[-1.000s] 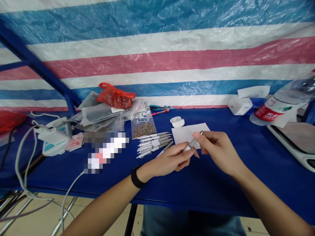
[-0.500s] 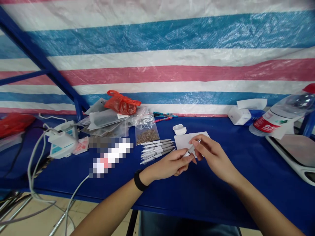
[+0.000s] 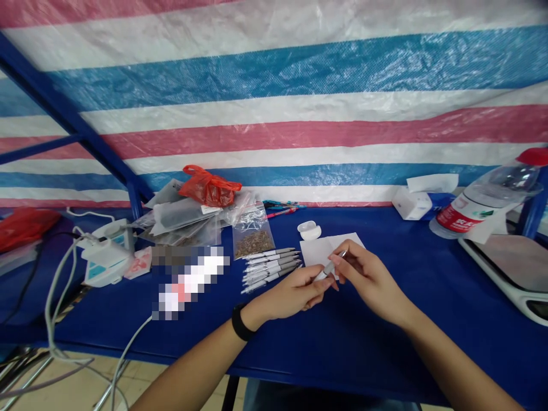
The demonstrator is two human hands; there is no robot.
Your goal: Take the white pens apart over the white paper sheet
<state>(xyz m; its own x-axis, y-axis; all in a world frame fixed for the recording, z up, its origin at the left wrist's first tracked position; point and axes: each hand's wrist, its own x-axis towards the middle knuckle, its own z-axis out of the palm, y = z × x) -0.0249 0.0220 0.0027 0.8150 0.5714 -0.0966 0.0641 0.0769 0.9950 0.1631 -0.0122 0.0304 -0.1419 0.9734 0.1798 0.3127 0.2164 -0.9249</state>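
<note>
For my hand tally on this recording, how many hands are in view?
2: the left hand holds the pen; the right hand pinches its far end. None seem hidden.

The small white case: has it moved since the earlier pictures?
No. The case sits just beyond the far edge of the white paper, as before, though the camera's view has shifted.

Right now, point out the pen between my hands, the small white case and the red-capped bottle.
Pen [image 3: 329, 268], head view: on its grey section.
Small white case [image 3: 310, 232], head view: front of its body.
Red-capped bottle [image 3: 470, 210], head view: on its label.
</note>
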